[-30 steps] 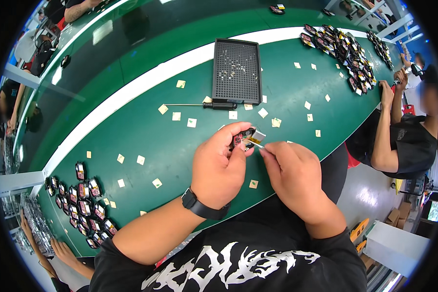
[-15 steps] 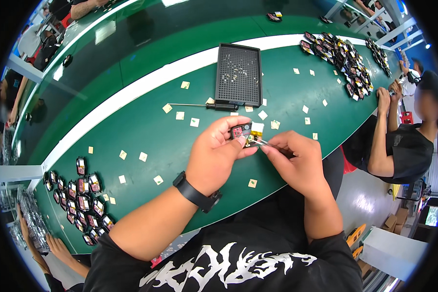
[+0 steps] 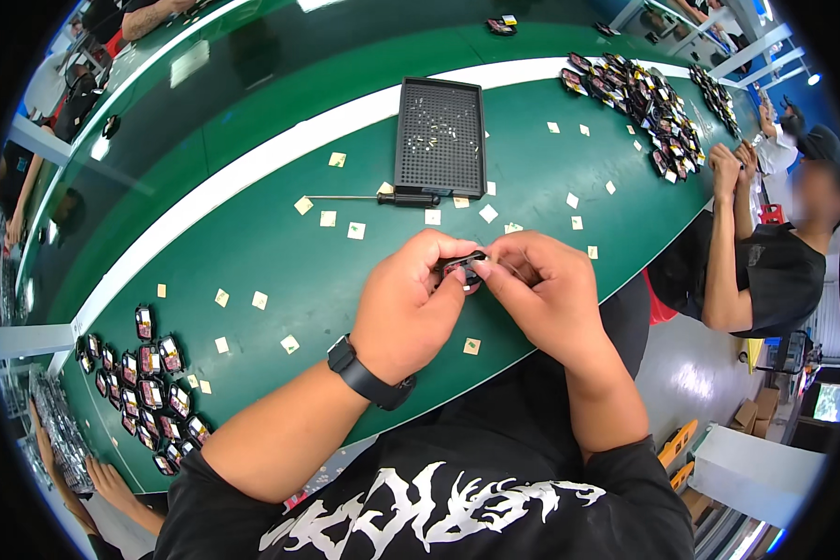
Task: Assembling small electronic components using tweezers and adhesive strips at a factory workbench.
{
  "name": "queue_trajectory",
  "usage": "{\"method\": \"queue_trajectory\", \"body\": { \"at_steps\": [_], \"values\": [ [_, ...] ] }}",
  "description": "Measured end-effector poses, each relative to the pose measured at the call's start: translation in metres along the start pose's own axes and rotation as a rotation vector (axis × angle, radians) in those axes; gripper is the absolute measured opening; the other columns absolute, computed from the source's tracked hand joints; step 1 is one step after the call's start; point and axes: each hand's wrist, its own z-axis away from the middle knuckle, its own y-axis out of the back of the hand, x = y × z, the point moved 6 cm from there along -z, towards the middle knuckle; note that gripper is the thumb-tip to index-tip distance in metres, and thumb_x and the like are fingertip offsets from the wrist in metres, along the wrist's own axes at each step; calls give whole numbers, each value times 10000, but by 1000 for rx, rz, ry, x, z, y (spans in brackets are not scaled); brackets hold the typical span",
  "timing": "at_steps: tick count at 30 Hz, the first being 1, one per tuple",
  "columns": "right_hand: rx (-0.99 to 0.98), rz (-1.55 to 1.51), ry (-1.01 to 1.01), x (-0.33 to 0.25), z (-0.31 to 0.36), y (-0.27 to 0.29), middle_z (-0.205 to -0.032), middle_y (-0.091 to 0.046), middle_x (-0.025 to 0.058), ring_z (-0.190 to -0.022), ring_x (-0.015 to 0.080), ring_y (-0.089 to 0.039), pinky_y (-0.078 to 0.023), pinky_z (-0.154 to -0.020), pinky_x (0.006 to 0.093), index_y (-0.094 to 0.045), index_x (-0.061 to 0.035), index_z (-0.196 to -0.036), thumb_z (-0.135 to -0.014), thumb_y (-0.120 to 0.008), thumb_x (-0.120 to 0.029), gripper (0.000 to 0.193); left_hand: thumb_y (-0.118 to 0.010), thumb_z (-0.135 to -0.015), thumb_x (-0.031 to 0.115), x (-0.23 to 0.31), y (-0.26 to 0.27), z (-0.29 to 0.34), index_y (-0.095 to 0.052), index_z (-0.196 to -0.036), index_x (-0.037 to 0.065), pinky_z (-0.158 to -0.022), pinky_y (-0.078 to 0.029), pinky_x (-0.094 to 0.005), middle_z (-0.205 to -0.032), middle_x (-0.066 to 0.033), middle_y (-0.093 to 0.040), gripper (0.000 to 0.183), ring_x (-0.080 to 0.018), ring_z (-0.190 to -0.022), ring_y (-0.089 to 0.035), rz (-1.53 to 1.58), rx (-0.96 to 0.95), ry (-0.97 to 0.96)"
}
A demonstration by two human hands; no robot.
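Observation:
Between my two hands is a small black electronic device (image 3: 461,270) with an open casing, its inside mostly covered by my fingers. My left hand (image 3: 415,299) is closed round its left side, the thumb lying over the front. At the right edge, the thumb and fingers of my right hand (image 3: 543,289) pinch the device. Whether tweezers are still tucked in the right hand, I cannot make out. Beyond my hands lie a screwdriver (image 3: 411,200) with a black handle and a black perforated tray (image 3: 486,140) holding many tiny pieces.
Small pale square pieces (image 3: 357,231) are scattered over the green table (image 3: 280,252). Similar black devices are grouped at the left (image 3: 149,392) and heaped at the far right (image 3: 644,103). A co-worker (image 3: 765,252) sits on the right; another person's hand (image 3: 112,485) is at lower left.
The right hand has moved from holding tweezers over the device to pinching the device's edge. The device is tilted, and its white and yellow part no longer shows. The view has shifted slightly.

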Motion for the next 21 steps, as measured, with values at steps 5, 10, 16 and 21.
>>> {"method": "queue_trajectory", "body": {
  "at_steps": [5, 10, 16, 21],
  "values": [
    [-63, -67, -302, 10, 6, 2, -742, -662, -15, -642, 19, -533, -437, -569, 197, -681, 24, -934, -913, -740, -56, 102, -471, -993, -94, -5, 1, -1, -540, -1222, -40, -1007, -536, -323, -1209, -119, -608, 245, -161, -1121, -618, 45, 3, 115],
    [-121, -248, -446, 15, 6, -6, -732, -647, -31, -640, 7, -514, -417, -558, 191, -680, 23, -928, -917, -722, -48, 84, -468, -988, -100, -7, 3, 0, -519, -1216, -49, -1008, -536, -331, -1223, -148, -610, 239, -167, -1123, -619, 14, 13, 94],
    [-52, -378, -434, 12, 12, -9, -741, -644, -48, -637, -16, -494, -394, -549, 180, -680, 11, -934, -920, -715, -42, 65, -558, -950, -42, -11, 5, 1, -591, -1143, -24, -722, -518, -253, -1007, -81, -686, 198, -79, -817, -617, 9, 82, -2],
    [-15, -287, -310, 12, 14, -14, -781, -680, -33, -648, -17, -507, -403, -559, 176, -694, 16, -949, -924, -714, -39, 63, -556, -947, -49, -6, 5, 1, -572, -1161, -28, -752, -529, -265, -1035, -92, -687, 216, -93, -851, -631, 22, 72, 12]
  ]
}}
